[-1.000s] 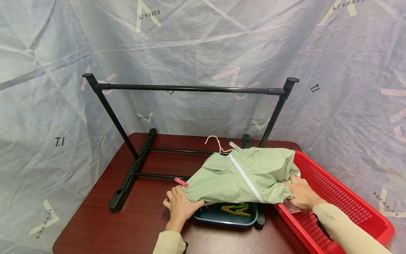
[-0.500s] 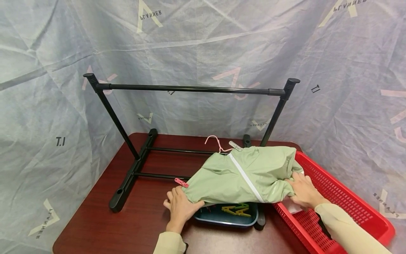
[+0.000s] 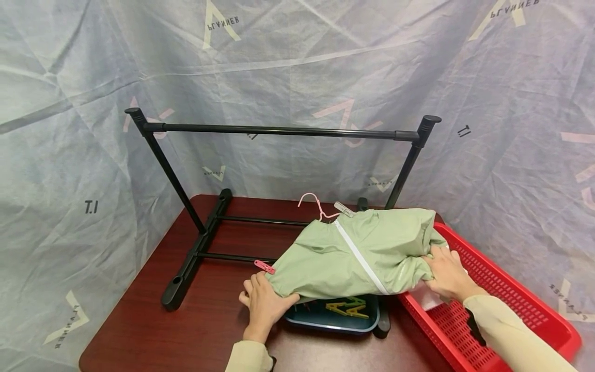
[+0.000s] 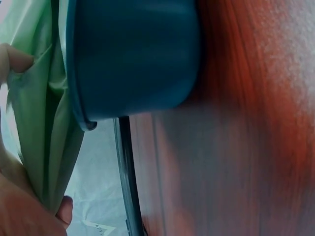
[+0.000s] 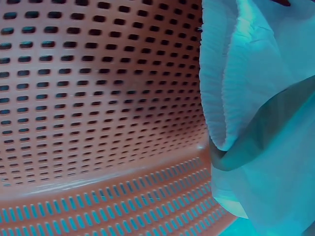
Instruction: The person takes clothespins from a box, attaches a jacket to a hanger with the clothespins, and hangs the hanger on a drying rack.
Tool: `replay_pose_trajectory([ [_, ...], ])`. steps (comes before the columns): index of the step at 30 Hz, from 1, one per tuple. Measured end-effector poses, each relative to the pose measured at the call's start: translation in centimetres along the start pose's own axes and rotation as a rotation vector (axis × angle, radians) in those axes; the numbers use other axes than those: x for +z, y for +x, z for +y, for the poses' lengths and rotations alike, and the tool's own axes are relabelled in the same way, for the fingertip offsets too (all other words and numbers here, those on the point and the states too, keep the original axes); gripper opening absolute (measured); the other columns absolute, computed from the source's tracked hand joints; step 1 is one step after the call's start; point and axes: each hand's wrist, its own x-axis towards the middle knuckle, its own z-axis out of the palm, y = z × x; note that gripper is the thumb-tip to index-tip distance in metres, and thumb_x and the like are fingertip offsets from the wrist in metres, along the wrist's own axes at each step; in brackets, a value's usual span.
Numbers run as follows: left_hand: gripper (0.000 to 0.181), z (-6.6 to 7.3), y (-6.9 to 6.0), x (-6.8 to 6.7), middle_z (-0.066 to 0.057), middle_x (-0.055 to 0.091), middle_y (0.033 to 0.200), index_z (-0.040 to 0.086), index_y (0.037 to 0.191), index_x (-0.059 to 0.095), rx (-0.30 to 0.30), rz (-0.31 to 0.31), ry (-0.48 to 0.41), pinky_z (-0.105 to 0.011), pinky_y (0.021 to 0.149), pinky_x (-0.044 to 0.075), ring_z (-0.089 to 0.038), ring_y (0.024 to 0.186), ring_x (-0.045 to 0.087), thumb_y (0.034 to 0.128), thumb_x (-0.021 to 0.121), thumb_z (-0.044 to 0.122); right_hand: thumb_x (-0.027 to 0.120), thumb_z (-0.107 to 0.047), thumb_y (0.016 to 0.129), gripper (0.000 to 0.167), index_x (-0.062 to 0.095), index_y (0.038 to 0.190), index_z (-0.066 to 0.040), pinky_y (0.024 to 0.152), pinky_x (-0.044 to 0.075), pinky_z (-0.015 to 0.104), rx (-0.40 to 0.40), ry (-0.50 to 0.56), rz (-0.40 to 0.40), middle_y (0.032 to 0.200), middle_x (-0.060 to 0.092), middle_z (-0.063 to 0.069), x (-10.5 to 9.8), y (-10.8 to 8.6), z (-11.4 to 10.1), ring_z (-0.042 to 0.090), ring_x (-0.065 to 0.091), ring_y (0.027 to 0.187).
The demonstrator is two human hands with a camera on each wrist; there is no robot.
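Observation:
A light green jacket [image 3: 307, 263] with a white zipper stripe hangs over a blue bin, its right part above a red basket. From its upper edge sticks out a pink hanger [image 3: 319, 206]. A pink clothespin [image 3: 265, 266] sits at the jacket's left corner and a whitish clothespin [image 3: 344, 209] beside the hanger. My left hand [image 3: 266, 305] pinches the left corner, its fingers wrapping the fabric in the left wrist view. My right hand [image 3: 450, 274] grips the lower right end, bunching it. White ribbed cloth [image 5: 216, 88] hangs close in the right wrist view; my right fingers are hidden there.
A black clothes rack [image 3: 279, 130] stands on the dark red table [image 3: 139, 320]. The blue bin [image 3: 334, 325] holds several clothespins [image 3: 346, 309], partly under the jacket. The red basket [image 3: 502, 279] lies at the right. A grey printed sheet [image 3: 288, 67] hangs behind.
My right hand has moved slightly up and to the right with the jacket's end. The jacket's upper edge and the hanger have risen a little. My left hand has stayed in place.

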Motion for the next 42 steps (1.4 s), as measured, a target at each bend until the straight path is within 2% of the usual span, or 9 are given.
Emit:
replay_pose_trajectory([
  [6,0.094,0.3,0.1,-0.4,-0.014,0.046,0.1,-0.001,0.115,0.047,0.012,0.029,0.004,-0.057,0.084,0.023,-0.034,0.094,0.036,0.0487,0.088,0.052,0.063,-0.026,0.072,0.026,0.067,0.091,-0.009,0.059,0.027,0.043,0.002,-0.007,0.029,0.082,0.041,0.008,-0.5,0.6,-0.2,0.029,0.041,0.071],
  [15,0.095,0.4,0.1,-0.8,-0.014,0.045,0.101,-0.001,0.115,0.047,0.029,0.062,0.012,-0.057,0.084,0.022,-0.035,0.093,0.036,0.0461,0.089,0.051,0.062,-0.024,0.07,0.03,0.068,0.093,-0.006,0.059,0.027,0.045,0.016,-0.004,0.054,0.085,0.045,0.013,-1.7,1.4,-1.0,0.034,0.042,0.074],
  [21,0.096,0.5,0.1,-1.1,-0.015,0.046,0.102,-0.001,0.115,0.047,0.011,0.075,0.003,-0.058,0.083,0.023,-0.036,0.095,0.037,0.0459,0.089,0.051,0.061,-0.023,0.071,0.024,0.066,0.089,-0.008,0.058,0.026,0.045,0.028,-0.009,0.081,0.083,0.042,0.01,-2.7,2.3,-1.5,0.034,0.041,0.076],
  [28,0.098,0.5,0.0,-1.5,-0.017,0.046,0.104,-0.003,0.116,0.046,-0.006,0.079,0.0,-0.06,0.083,0.023,-0.038,0.098,0.037,0.0473,0.089,0.053,0.062,-0.026,0.072,0.025,0.065,0.089,-0.008,0.057,0.026,0.046,0.033,-0.023,0.107,0.083,0.042,0.011,-3.3,3.0,-1.9,0.035,0.041,0.079],
  [35,0.096,0.2,0.0,-1.7,-0.017,0.045,0.101,-0.002,0.113,0.046,0.025,0.119,-0.025,-0.06,0.082,0.022,-0.039,0.095,0.036,0.0454,0.09,0.051,0.059,-0.025,0.068,0.028,0.065,0.09,-0.008,0.057,0.025,0.044,0.013,-0.029,0.132,0.083,0.041,0.012,-4.0,3.6,-2.3,0.034,0.04,0.078],
  [42,0.095,0.1,0.1,-1.9,-0.016,0.044,0.1,-0.002,0.112,0.045,0.026,0.134,-0.028,-0.059,0.081,0.022,-0.038,0.094,0.036,0.0461,0.09,0.051,0.058,-0.024,0.074,0.019,0.06,0.085,-0.009,0.057,0.024,0.045,0.014,-0.017,0.162,0.08,0.038,0.01,-4.8,4.4,-2.9,0.033,0.037,0.072],
])
